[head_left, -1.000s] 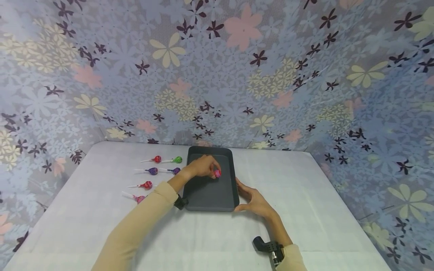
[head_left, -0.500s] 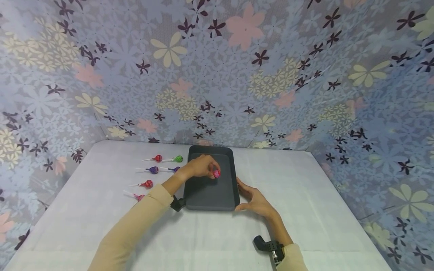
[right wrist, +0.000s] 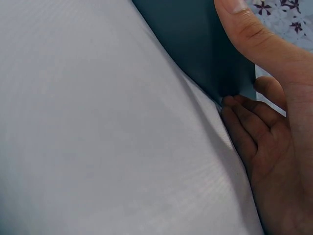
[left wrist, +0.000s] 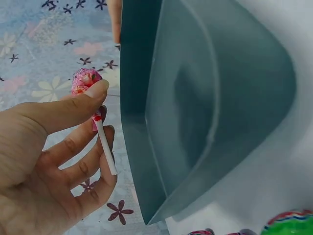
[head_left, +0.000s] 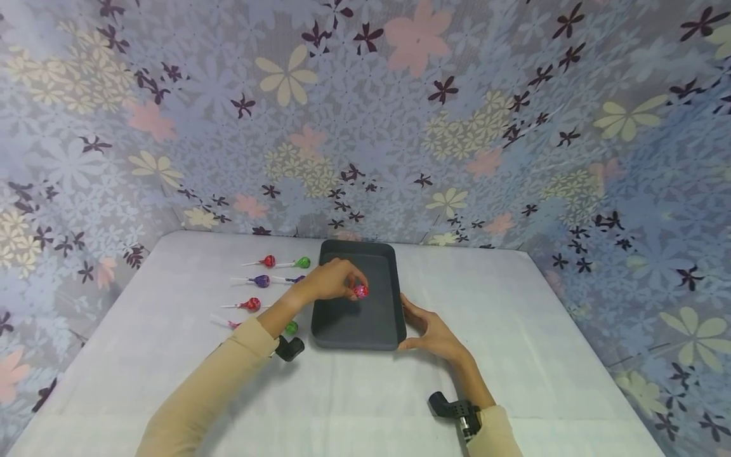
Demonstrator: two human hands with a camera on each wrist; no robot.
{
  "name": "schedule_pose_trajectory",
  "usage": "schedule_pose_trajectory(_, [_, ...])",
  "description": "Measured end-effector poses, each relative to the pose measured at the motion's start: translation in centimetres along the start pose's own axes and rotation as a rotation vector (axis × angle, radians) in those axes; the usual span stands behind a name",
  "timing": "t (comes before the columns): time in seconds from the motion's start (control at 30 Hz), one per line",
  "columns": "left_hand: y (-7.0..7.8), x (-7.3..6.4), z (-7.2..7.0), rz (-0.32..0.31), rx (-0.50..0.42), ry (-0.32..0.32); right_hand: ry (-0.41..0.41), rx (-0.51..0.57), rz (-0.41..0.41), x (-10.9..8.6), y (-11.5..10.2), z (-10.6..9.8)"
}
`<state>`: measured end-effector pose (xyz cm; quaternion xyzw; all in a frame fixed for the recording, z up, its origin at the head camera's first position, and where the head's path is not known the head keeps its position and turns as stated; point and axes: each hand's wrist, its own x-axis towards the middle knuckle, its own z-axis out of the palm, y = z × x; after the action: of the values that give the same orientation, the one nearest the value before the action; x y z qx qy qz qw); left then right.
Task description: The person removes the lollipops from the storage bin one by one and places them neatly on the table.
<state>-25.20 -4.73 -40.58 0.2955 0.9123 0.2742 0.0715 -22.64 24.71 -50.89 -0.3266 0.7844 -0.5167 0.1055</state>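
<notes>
Over the dark grey tray [head_left: 360,327], my left hand [head_left: 327,281] pinches a pink-wrapped lollipop [head_left: 360,291] between thumb and fingers. In the left wrist view the lollipop's wrapped head [left wrist: 84,81] points up past the thumb, and its white stick slants down across the curled fingers. The lollipop is apart from the tray floor, above its shadow. My right hand [head_left: 435,335] touches the tray's right side near the front corner. The right wrist view shows its fingertips [right wrist: 234,104] against the tray wall, with the thumb extended.
Left of the tray, several lollipops lie in rows on the white cloth [head_left: 342,400]: red [head_left: 268,261], green [head_left: 303,261], purple [head_left: 262,280] and others. My left forearm partly hides a pink one [head_left: 233,325] and a green one [head_left: 292,327]. A flowered curtain [head_left: 365,127] stands behind.
My left hand has drifted slightly left over the tray, still holding the lollipop. A green lollipop now shows beside the left wrist. The right hand stays at the tray; the head view has shifted slightly.
</notes>
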Motion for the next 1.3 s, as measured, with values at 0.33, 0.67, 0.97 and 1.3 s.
schedule_pose_trajectory(0.33, [-0.3, -3.0, 0.5, -0.019, 0.038, 0.019, 0.001, 0.012, 0.036, 0.1, -0.5, 0.1])
schedule_pose_trajectory(0.67, [-1.1, -4.8, 0.8, -0.056, 0.081, 0.033, 0.002, 0.027, 0.037, 0.1, -0.3, 0.0])
schedule_pose_trajectory(0.97, [-1.6, -7.3, 0.6, -0.108, 0.166, 0.042, -0.003, 0.019, 0.021, 0.1, -0.1, 0.1])
schedule_pose_trajectory(1.3, [-2.0, -10.6, -0.2, -0.157, 0.180, 0.077, -0.003, 0.019, 0.017, 0.1, -0.2, 0.2])
